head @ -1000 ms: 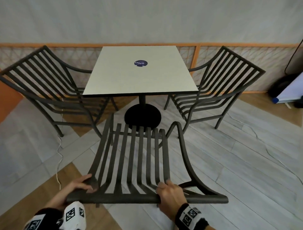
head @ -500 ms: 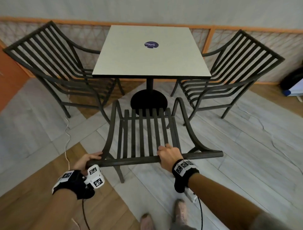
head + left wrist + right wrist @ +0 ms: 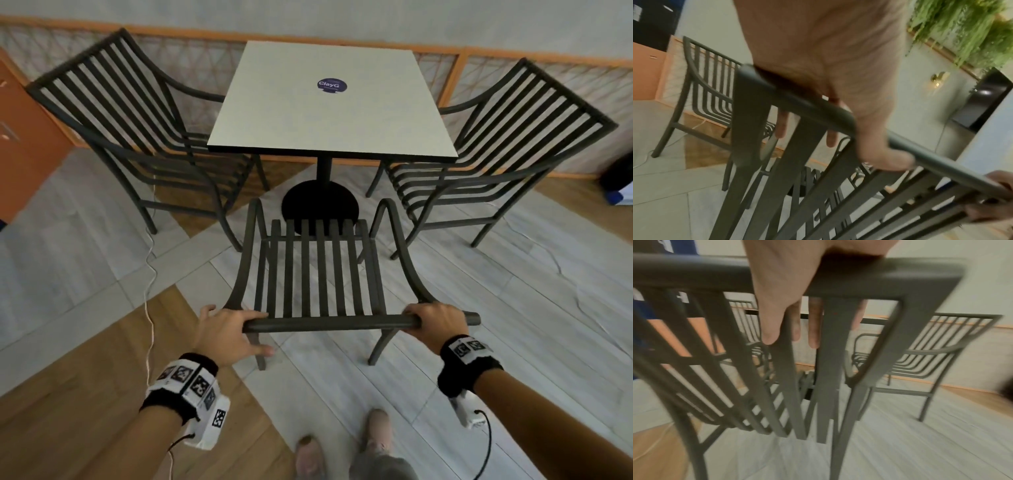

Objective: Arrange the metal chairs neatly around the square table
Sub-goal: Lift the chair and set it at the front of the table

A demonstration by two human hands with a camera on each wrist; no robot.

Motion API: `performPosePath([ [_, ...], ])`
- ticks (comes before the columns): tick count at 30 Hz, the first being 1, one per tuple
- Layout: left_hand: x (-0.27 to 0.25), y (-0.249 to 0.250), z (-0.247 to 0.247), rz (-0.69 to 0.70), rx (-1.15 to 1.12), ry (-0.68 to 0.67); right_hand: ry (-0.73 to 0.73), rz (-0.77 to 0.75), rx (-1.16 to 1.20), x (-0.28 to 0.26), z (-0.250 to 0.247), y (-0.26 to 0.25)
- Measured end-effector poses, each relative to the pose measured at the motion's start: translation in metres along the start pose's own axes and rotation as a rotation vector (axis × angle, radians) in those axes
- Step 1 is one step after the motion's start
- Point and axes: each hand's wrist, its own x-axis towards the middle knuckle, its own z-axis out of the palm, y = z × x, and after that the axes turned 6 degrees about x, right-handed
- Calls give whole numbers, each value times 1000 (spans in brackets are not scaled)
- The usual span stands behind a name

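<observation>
A square white table (image 3: 329,113) on a black pedestal stands at the middle. One dark slatted metal chair (image 3: 137,137) sits at its left side, another (image 3: 496,154) at its right. A third chair (image 3: 318,270) faces the table's near edge, its seat short of the tabletop. My left hand (image 3: 226,332) grips the left end of its top rail (image 3: 329,322), fingers over the far side (image 3: 781,123) and thumb on the near side. Near the rail's right end my right hand (image 3: 435,322) grips it too, fingers draped between the slats (image 3: 813,331).
A white cable (image 3: 149,274) trails over the floor by the left chair. An orange-framed lattice fence (image 3: 548,85) runs behind the table. An orange panel (image 3: 20,137) stands at the far left, dark objects (image 3: 616,174) at the right edge. My shoes (image 3: 376,431) are behind the near chair.
The near chair has swung square to the table and sits lower and farther from me. My right hand slid from the rail's middle to its right end.
</observation>
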Motion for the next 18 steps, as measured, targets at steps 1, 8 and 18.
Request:
performPosePath([
  [1,5,4,0,15,23,3,-20,41,-35,-1,-2,7],
  [8,38,10,-12,-5,157,109,-95,106,-147,24,-13,9],
  [18,145,4,-71,-133,159,128,-99,97,-143,125,-42,13],
])
